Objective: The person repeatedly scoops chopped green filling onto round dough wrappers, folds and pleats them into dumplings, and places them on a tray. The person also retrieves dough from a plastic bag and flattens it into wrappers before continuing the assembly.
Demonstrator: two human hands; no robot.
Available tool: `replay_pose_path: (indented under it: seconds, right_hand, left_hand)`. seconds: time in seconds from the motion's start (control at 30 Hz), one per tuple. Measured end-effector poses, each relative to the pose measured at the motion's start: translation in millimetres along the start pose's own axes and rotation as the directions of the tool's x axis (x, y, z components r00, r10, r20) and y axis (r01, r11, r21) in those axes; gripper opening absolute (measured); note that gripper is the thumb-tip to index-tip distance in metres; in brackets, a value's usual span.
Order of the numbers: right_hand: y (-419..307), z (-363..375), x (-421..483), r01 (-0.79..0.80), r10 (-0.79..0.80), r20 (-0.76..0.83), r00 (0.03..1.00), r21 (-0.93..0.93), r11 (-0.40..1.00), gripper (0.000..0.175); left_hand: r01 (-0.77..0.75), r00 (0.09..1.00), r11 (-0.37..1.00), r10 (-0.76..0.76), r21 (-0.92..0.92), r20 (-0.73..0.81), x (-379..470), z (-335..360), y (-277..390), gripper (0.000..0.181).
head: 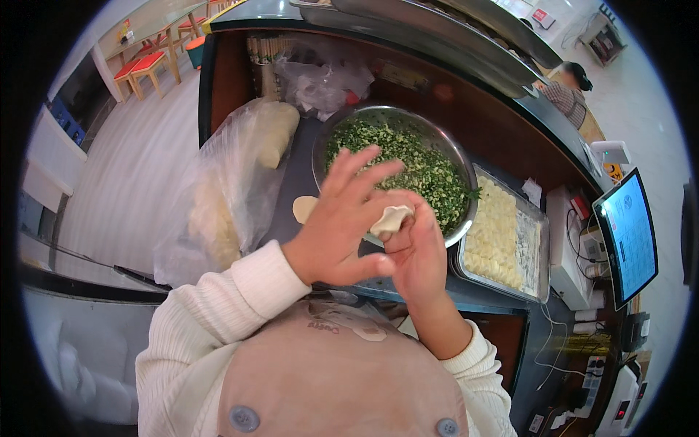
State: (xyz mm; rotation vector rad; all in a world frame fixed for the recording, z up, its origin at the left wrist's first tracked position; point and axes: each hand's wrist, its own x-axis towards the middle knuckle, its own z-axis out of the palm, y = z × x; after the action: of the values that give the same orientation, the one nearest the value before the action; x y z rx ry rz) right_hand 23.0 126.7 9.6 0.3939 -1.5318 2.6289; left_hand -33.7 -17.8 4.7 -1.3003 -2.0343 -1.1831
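My right hand [423, 257] holds a small wrapper of pale dough [393, 220], cupped and folded at the edge, in its curled fingers. My left hand [338, 229] is beside it with fingers spread and thumb apart. Its index finger is close to the dough; whether they touch is unclear. Beyond both hands stands a large steel bowl [469, 226] of chopped green filling [404, 158] with pale bits. A flat round dough wrapper [304, 209] lies on the dark counter [297, 164], partly behind my left hand.
Right of the bowl, a metal tray [538, 292] holds rows of dumplings [491, 235]. Plastic-bagged dough [218, 213] lies left. Stacked trays [437, 38] overhang the upper shelf. A monitor [628, 235] and loose cables [557, 344] are at right. Another person [570, 95] is beyond the counter.
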Motion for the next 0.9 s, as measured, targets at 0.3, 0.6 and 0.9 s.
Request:
replay_pose_path:
  seconds: [0.3,0.6,0.9]
  right_hand:
    - [13,-19,3,-0.098,0.254,-0.216,0.943,0.548,0.83,0.028]
    - [4,-12,-7,-0.137,0.069,-0.306,0.949,-0.206,0.969,0.038]
    - [-13,-13,-9,0.303,-0.332,0.19,0.924,-0.894,0.332,0.022]
  left_hand:
    - [0.016,0.997,0.935,-0.042,0.355,0.067,0,-1,0,0.024]
    - [0.47,0.845,0.809,-0.528,-0.352,-0.087,3,5,10,0.02]
    - [0.571,0.79,0.612,-0.59,-0.548,0.164,-1,-5,38,0.039]
